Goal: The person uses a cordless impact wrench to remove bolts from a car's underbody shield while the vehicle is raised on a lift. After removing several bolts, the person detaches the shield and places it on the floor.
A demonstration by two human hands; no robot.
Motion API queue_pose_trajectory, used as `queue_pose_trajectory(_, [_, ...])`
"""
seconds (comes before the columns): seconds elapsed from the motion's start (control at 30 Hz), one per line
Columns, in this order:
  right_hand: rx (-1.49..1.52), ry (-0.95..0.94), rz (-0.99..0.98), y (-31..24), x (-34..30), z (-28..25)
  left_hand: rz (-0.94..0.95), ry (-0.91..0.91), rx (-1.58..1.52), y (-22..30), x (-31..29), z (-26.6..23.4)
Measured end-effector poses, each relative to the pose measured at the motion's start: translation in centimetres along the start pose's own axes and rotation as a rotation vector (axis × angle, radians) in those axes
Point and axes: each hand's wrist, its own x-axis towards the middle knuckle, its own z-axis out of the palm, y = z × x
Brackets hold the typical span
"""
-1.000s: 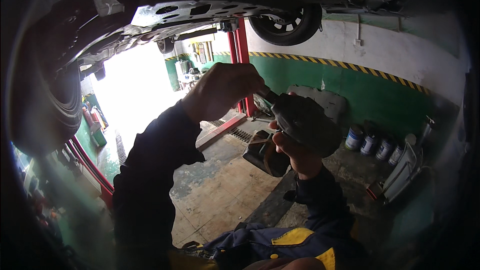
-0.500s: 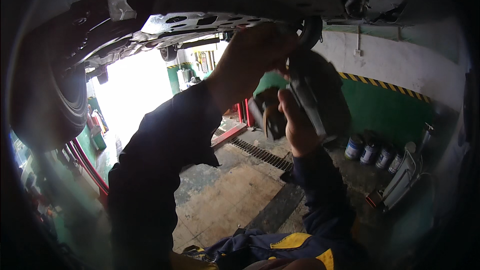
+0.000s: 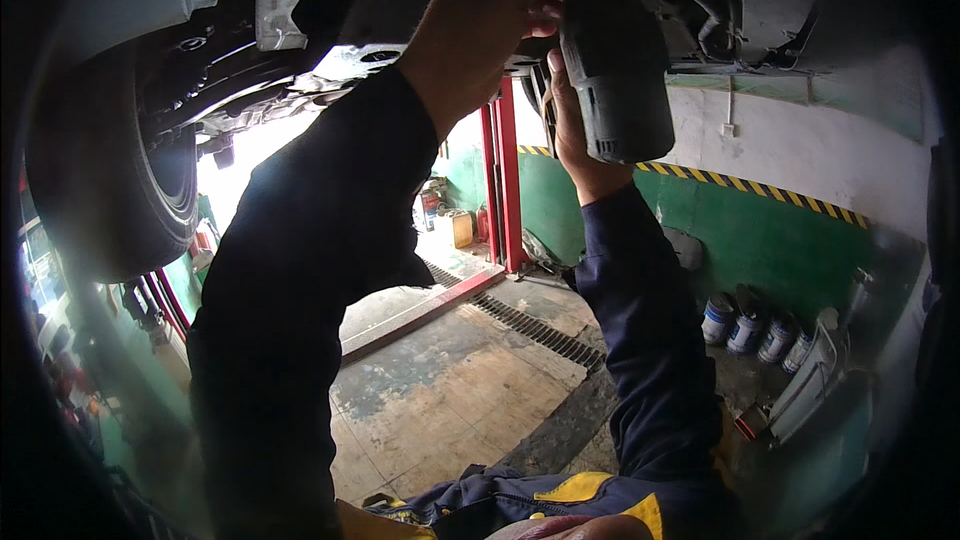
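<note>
Nearest are the navy jacket with its yellow patches and two dark sleeves, the left one and the right one, both running upward. The right hand is wrapped around the dark tool low down, its thumb along the near left flank; the rest of its fingers are hidden. The left hand is at the tool's upper end, fingers curled; whether they are clamped on it or only resting there, I cannot tell.

The tool is overhead, just under the car. Its long axis stands close to upright, the top leaning a little to the left, the rounded butt down. From the right hand the body lies up and to the right; from the left hand it lies to the right and downward. The left hand is the nearer to the top end, which is lost in shadow against the car, so contact there cannot be told.

Farther left hangs a wheel. Beyond are a floor grate, a red post, paint cans and the green-and-white wall.
</note>
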Motion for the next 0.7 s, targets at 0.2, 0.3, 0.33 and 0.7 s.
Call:
queue_pose_trajectory(0.2, [0.01, 0.015, 0.077, -1.3, -0.2, 1.6, -0.14, 0.101, -0.096, 0.5, 0.7, 0.5])
queue_pose_trajectory(0.3, [-0.159, 0.043, -0.062, -2.2, -0.3, 1.3, -0.043, 0.017, -0.223, 0.2, 0.8, 0.8])
queue_pose_trajectory(0.33, [-0.235, -0.011, -0.026, -2.5, -0.4, 1.1, -0.01, 0.023, -0.15, 0.0, 0.8, 0.8])
queue_pose_trajectory(0.7, [-0.17, -0.008, 0.085, -3.2, -0.5, 3.2, -0.113, -0.137, -0.611, -1.1, 0.9, -0.9])
